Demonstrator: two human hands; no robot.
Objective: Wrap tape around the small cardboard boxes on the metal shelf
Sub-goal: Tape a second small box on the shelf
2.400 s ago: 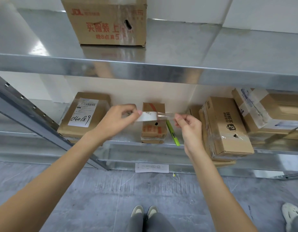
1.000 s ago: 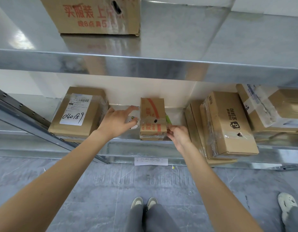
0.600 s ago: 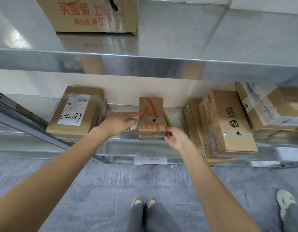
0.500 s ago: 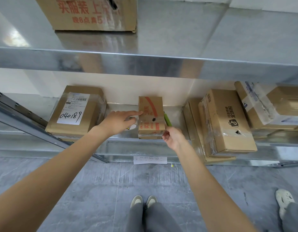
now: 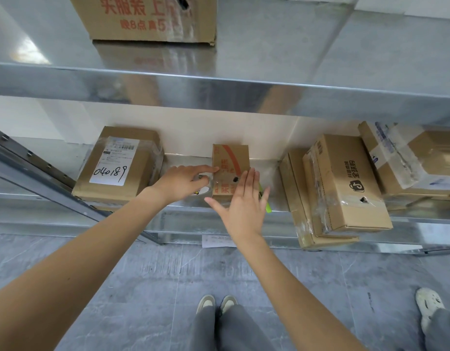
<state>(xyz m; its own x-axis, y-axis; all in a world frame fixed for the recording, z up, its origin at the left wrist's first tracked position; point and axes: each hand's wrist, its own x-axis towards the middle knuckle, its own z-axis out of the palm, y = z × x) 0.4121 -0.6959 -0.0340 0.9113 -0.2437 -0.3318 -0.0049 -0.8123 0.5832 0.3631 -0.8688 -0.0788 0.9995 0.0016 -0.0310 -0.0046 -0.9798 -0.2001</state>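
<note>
Centrally, the small cardboard box (image 5: 230,171) stands on the metal shelf (image 5: 277,211), my landmark. My left hand (image 5: 184,182), just left of the box, curls round the tape roll (image 5: 202,191) while its forefinger reaches the box's left edge, I judge to keep the strip taut. My right hand (image 5: 244,201), fingers straight and spread, lies flat over the box's front, holding nothing, apparently smoothing tape down. A green marker (image 5: 265,201) lies just right of the box.
</note>
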